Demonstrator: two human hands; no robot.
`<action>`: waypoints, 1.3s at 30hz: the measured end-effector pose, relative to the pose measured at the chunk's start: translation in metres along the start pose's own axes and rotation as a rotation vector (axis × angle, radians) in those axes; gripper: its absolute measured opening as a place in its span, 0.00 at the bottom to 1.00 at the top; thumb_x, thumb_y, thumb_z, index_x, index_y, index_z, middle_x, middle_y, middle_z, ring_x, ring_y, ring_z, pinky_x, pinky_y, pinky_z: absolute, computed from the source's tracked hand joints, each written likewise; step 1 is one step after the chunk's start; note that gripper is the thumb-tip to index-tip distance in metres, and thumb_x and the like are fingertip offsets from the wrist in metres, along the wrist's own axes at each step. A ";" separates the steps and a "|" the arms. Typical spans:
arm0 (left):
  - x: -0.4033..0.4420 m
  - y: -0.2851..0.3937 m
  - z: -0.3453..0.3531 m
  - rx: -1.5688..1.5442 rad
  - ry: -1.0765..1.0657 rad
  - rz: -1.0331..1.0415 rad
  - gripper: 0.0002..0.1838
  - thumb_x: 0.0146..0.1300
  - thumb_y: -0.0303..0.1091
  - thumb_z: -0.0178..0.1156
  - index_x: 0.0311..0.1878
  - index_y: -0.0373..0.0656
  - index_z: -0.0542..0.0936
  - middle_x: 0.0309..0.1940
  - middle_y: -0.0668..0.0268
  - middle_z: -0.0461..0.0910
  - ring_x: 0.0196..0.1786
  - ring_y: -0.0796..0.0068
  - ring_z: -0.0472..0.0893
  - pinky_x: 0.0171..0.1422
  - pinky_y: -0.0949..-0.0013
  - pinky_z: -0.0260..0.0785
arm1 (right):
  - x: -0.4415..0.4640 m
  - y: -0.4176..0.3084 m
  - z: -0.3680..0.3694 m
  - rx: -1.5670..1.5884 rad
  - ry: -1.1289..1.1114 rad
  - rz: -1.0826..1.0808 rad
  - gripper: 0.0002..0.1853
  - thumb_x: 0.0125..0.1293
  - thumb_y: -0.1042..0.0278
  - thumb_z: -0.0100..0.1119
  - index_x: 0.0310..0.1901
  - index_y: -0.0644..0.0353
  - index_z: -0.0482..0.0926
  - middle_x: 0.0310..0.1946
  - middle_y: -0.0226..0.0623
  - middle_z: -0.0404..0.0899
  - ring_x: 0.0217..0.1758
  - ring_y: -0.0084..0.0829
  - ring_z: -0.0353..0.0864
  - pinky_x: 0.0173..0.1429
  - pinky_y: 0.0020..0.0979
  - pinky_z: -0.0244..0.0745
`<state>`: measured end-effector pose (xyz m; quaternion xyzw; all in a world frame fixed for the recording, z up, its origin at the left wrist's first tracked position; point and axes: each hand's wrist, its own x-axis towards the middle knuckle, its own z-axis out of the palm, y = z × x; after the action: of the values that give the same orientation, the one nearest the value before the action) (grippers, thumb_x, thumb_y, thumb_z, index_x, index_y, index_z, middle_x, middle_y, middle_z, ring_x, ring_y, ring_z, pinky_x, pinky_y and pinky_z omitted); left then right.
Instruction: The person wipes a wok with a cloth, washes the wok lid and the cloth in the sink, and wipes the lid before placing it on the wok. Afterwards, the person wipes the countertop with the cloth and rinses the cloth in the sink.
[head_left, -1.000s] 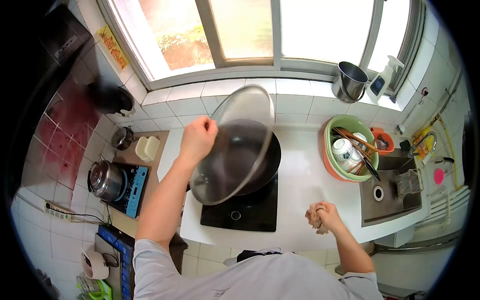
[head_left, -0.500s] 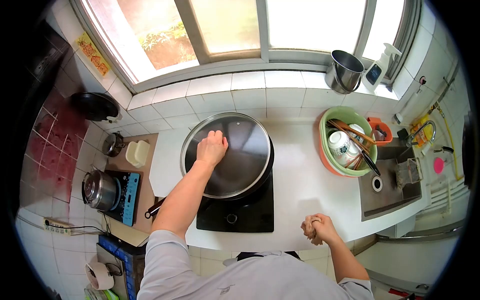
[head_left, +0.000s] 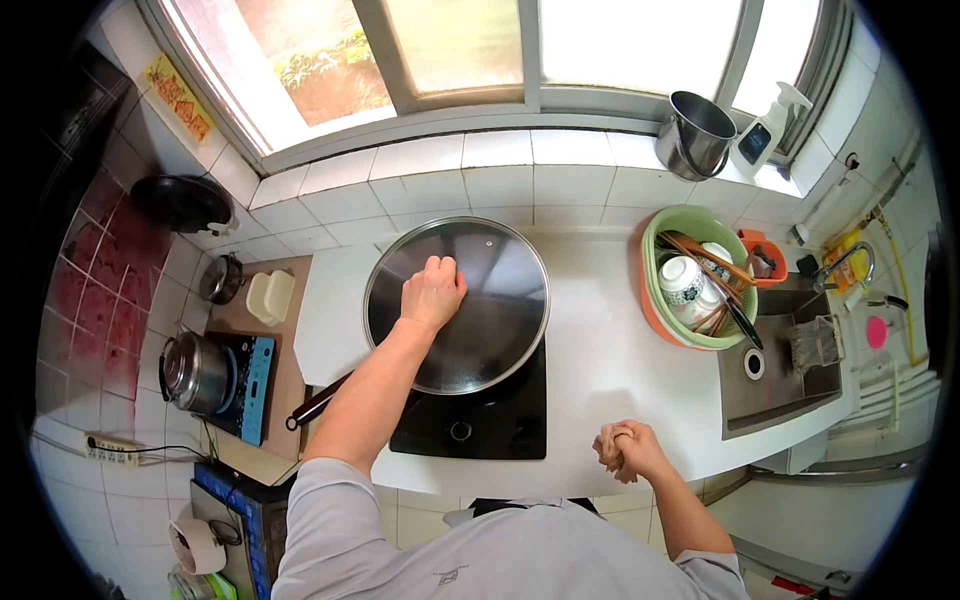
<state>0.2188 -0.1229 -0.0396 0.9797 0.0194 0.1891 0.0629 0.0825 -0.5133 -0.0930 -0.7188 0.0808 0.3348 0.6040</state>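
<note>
A round glass lid (head_left: 490,300) with a metal rim lies flat over the dark wok, whose handle (head_left: 318,402) sticks out at the lower left. My left hand (head_left: 433,293) is closed on top of the lid, at its knob, which the fingers hide. Under the wok is a black induction cooktop (head_left: 480,425) on the white counter (head_left: 590,350). Above the counter's front edge, right of the cooktop, my right hand (head_left: 636,450) grips a crumpled brownish cloth (head_left: 609,448).
Green and orange basins (head_left: 650,290) with bowls and utensils stand beside the sink (head_left: 740,410). A metal bucket (head_left: 695,136) and spray bottle (head_left: 764,130) are on the sill. At left, a steel pot (head_left: 197,372) sits on a blue-edged cooker (head_left: 257,385).
The lid, held tilted above the wok a second ago, now lies level over it. My left hand has stayed on it. My right hand still holds the cloth, slightly further left.
</note>
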 end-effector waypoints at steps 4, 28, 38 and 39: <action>-0.001 0.000 -0.001 -0.011 0.007 -0.033 0.09 0.57 0.37 0.59 0.30 0.43 0.72 0.30 0.59 0.75 0.28 0.51 0.79 0.31 0.53 0.73 | 0.004 0.006 -0.002 0.002 0.005 0.015 0.13 0.56 0.75 0.41 0.38 0.71 0.74 0.29 0.41 0.78 0.29 0.28 0.78 0.33 0.30 0.77; -0.008 0.010 -0.028 -0.093 0.034 -0.174 0.27 0.56 0.52 0.61 0.51 0.43 0.69 0.46 0.54 0.70 0.41 0.47 0.79 0.41 0.50 0.73 | 0.036 0.032 0.024 -0.035 0.020 -0.241 0.17 0.53 0.79 0.45 0.46 0.69 0.73 0.35 0.39 0.78 0.39 0.31 0.77 0.48 0.32 0.73; -0.156 0.073 -0.052 -0.742 0.074 -0.065 0.07 0.53 0.19 0.55 0.36 0.36 0.74 0.29 0.63 0.69 0.24 0.78 0.66 0.27 0.76 0.58 | 0.068 0.086 0.068 -1.164 0.143 -0.759 0.35 0.55 0.57 0.57 0.65 0.60 0.62 0.67 0.43 0.59 0.70 0.46 0.55 0.71 0.45 0.50; -0.175 0.081 -0.046 -0.799 -0.014 -0.193 0.06 0.53 0.18 0.56 0.35 0.36 0.75 0.29 0.64 0.70 0.22 0.79 0.66 0.25 0.77 0.58 | 0.086 0.078 0.065 -1.189 0.202 -0.762 0.35 0.56 0.56 0.57 0.64 0.60 0.62 0.67 0.43 0.59 0.70 0.46 0.55 0.71 0.44 0.50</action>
<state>0.0400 -0.2082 -0.0511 0.8732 0.0358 0.1684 0.4560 0.0822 -0.4491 -0.2092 -0.9322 -0.3167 0.0193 0.1743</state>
